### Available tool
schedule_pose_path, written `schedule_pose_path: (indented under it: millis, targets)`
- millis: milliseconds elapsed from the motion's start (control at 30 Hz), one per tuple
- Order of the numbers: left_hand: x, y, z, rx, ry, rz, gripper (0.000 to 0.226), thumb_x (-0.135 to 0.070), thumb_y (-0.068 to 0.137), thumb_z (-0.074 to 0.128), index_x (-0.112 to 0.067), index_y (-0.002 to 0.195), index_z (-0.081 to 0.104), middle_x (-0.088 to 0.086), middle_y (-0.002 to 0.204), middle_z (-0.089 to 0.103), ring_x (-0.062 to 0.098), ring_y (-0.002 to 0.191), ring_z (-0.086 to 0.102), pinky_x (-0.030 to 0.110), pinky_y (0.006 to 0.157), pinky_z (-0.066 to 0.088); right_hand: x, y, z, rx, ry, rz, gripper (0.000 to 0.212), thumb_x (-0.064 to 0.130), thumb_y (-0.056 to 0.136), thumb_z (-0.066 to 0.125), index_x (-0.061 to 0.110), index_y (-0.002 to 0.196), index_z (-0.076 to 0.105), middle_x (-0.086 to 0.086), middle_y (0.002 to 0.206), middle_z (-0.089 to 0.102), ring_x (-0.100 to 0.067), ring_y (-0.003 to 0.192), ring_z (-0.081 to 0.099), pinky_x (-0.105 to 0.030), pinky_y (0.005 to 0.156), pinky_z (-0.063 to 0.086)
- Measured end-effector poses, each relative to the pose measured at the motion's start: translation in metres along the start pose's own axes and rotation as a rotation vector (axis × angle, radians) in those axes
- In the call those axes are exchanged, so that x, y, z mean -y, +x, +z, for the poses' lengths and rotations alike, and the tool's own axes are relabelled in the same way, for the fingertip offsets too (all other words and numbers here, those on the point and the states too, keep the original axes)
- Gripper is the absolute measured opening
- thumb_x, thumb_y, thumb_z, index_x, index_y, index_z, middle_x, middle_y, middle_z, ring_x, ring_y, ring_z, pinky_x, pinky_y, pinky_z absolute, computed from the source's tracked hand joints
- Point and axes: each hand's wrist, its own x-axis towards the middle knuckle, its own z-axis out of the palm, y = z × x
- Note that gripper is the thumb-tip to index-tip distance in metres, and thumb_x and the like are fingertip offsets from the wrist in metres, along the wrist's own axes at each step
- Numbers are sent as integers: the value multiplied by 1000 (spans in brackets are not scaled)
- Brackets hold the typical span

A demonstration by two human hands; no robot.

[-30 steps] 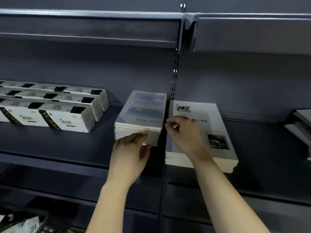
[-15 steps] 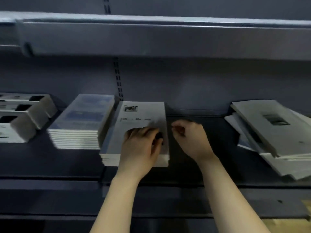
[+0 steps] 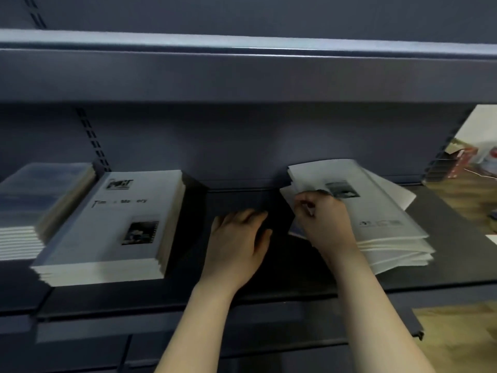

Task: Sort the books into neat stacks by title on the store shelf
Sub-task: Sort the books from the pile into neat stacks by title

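Both bare forearms are extended up and forward from the lower edge of the view. The left hand (image 3: 238, 243) is held palm down, its fingers together and stretched forward, the thumb spread to the right. The right hand (image 3: 324, 222) is raised slightly higher, with its fingers curled inward and its wrist bent.

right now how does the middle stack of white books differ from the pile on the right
The middle stack is squared up, edges flush; the right pile is fanned and skewed, with books sticking out at angles. No hand touches the middle stack, while the right hand rests on the right pile's left edge. The middle stack's title print is partly legible; the right pile's is too blurred to read. Both have pale covers with a small dark photo and lie on the same shelf.
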Motion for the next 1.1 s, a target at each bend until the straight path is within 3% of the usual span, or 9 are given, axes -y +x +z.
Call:
schedule_pose_path:
  millis: [167, 300, 367, 500, 600, 667, 833, 967, 1100]
  targets:
    - [-37, 10, 21, 38, -26, 10, 42, -41, 97, 40, -30, 137, 45, -9, 138, 48, 16, 121, 46, 31, 102, 26, -47, 3, -32, -52, -57, 95, 21, 10, 81, 65, 9, 100, 76, -15, 93, 74, -34, 88, 68, -39, 86, 51]
    - [-58, 17, 34, 60, -42, 4, 41, -41, 97, 40, -31, 136, 45, -12, 136, 48, 14, 119, 47, 32, 102, 26, -79, 0, -57, -92, -166, 227, 37, 33, 76, 48, 20, 95, 76, -14, 96, 71, -40, 93, 61, -39, 83, 46]
    - [-67, 19, 40, 74, -48, -3, 41, -41, 97, 40, -32, 136, 45, -12, 136, 47, 13, 119, 46, 32, 102, 26, -91, -5, -68, -96, -195, 322, 45, 39, 74, 39, 16, 89, 74, -15, 98, 64, -43, 97, 53, -41, 82, 42]
    - [-78, 21, 45, 82, -60, -4, 40, -39, 96, 42, -31, 135, 45, -13, 133, 48, 14, 117, 47, 33, 100, 27, -119, -12, -84, -63, -287, 433, 45, 53, 84, 57, 15, 105, 69, -21, 115, 59, -43, 112, 46, -44, 87, 39]
    - [-81, 23, 47, 92, -58, -5, 41, -40, 96, 42, -30, 136, 45, -12, 135, 46, 14, 117, 47, 35, 102, 26, -134, -14, -86, -34, -216, 494, 70, 80, 66, 49, 14, 81, 65, -18, 97, 63, -40, 103, 53, -42, 82, 41]
    - [-83, 25, 47, 88, -61, 2, 42, -40, 96, 42, -29, 137, 44, -11, 136, 46, 14, 120, 46, 36, 105, 24, -136, -17, -87, -68, -175, 508, 74, 86, 61, 48, 13, 70, 59, -17, 83, 64, -39, 94, 55, -42, 79, 42]
    - [-84, 23, 47, 82, -73, 13, 45, -43, 96, 39, -29, 139, 42, -11, 141, 41, 14, 126, 41, 41, 109, 26, -129, -14, -90, -113, -70, 544, 76, 79, 54, 67, 10, 84, 66, -16, 93, 66, -36, 99, 59, -40, 78, 48]
    - [-83, 17, 46, 64, -85, 7, 47, -46, 96, 39, -30, 141, 39, -13, 147, 34, 13, 133, 32, 43, 112, 21, -120, -15, -98, -159, 191, 537, 51, 51, 68, 81, 7, 88, 65, -7, 88, 69, -24, 80, 64, -26, 62, 44]
    - [-84, 12, 44, 34, -74, 30, 63, -64, 89, 32, -31, 142, 36, -12, 151, 29, 13, 136, 28, 35, 111, 17, -102, -24, -102, -94, 719, 628, 33, 19, 88, 68, 2, 115, 59, -10, 93, 67, -17, 47, 65, -20, 42, 46]
